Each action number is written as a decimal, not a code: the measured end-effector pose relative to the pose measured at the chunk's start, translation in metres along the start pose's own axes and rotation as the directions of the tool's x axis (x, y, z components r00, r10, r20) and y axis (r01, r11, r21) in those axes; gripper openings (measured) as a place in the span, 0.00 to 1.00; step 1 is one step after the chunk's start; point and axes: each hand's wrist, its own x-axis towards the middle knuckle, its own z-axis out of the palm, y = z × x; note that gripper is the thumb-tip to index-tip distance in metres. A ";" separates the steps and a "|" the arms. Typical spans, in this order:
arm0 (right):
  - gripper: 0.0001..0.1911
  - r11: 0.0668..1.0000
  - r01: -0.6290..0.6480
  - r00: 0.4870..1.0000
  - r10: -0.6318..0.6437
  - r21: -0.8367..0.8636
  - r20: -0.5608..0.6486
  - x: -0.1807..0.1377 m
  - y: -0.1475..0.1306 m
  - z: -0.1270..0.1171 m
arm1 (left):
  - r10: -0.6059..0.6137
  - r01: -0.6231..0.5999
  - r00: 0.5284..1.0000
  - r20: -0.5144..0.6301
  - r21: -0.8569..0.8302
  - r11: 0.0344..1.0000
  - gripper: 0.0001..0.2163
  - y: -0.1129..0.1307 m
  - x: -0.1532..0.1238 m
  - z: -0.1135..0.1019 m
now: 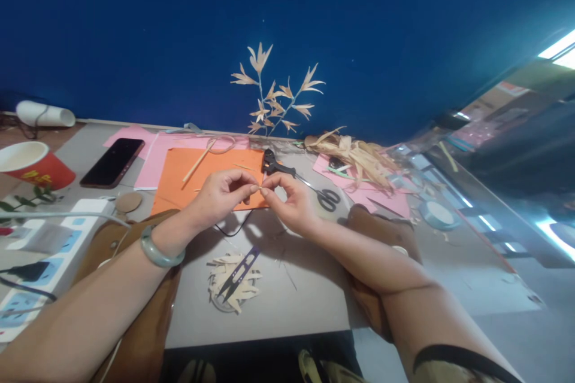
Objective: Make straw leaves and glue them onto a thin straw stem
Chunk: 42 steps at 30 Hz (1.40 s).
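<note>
My left hand [220, 196] and my right hand [291, 202] meet above the edge of an orange sheet [175, 176]. Fingertips of both pinch one tiny pale piece, too small to name. Just behind them lies a black glue gun [273, 163], with black-handled scissors [329, 199] to its right. Nearer to me, dark thread snips [242, 272] rest on a pile of pale cut strips [215, 284]. A stem with pale dried-leaf flowers [269, 109] stands upright behind the hands, against the blue wall.
On the left are a phone [113, 163], a red paper cup [49, 172] and a power strip [83, 242] with cables. Dried husks [359, 158] lie on pink paper [390, 200] to the right, near a tape roll [438, 215]. Another white cup [42, 114] lies on its side.
</note>
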 end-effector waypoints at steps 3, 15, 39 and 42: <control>0.06 1.000 0.022 1.000 -0.022 -0.020 0.000 0.000 0.000 -0.001 | -0.080 0.084 0.996 0.049 -0.065 0.994 0.10 0.004 0.001 -0.001; 0.13 0.968 -0.132 0.983 0.101 0.213 0.153 0.005 -0.001 -0.005 | -0.187 0.213 0.967 0.175 -0.144 0.966 0.12 0.004 0.002 -0.006; 0.02 0.867 0.371 0.907 -0.416 -0.332 -0.072 0.001 0.006 -0.006 | -0.167 0.163 0.986 0.005 -0.253 0.953 0.14 0.004 0.000 0.008; 0.02 0.858 0.389 0.895 -0.439 -0.335 -0.085 0.001 0.007 -0.006 | -0.153 0.149 0.988 0.001 -0.226 0.963 0.14 0.004 -0.001 0.009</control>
